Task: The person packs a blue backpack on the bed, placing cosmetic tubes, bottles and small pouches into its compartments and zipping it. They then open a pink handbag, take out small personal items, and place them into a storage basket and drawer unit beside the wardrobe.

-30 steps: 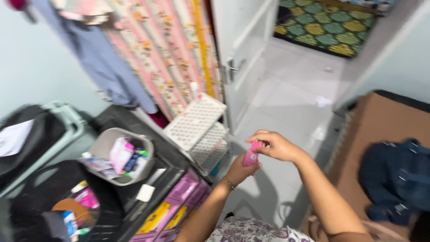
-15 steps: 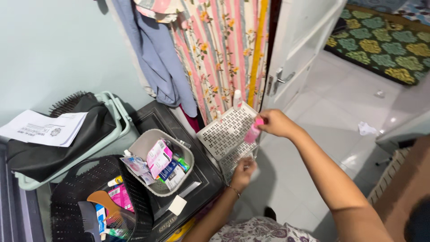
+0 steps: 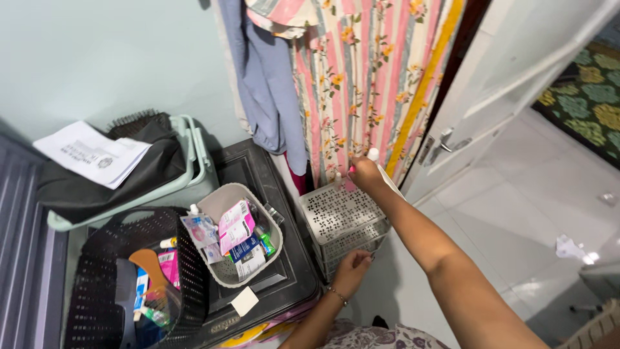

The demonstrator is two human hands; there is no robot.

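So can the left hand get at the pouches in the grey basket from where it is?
Probably yes. The left hand grips the white rack at its lower front, the grey basket sits open-topped just beside it, and nothing stands between them.

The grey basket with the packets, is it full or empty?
Full. The grey basket is crowded with pink, white and blue packets and small tubes, reaching up to its rim.

Grey basket (image 3: 213, 200) of packets; black mesh basket (image 3: 97, 258).

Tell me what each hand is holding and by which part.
The right hand grips a small pink item, mostly hidden in the fist, above the white perforated rack. The left hand grips the rack's lower front edge.
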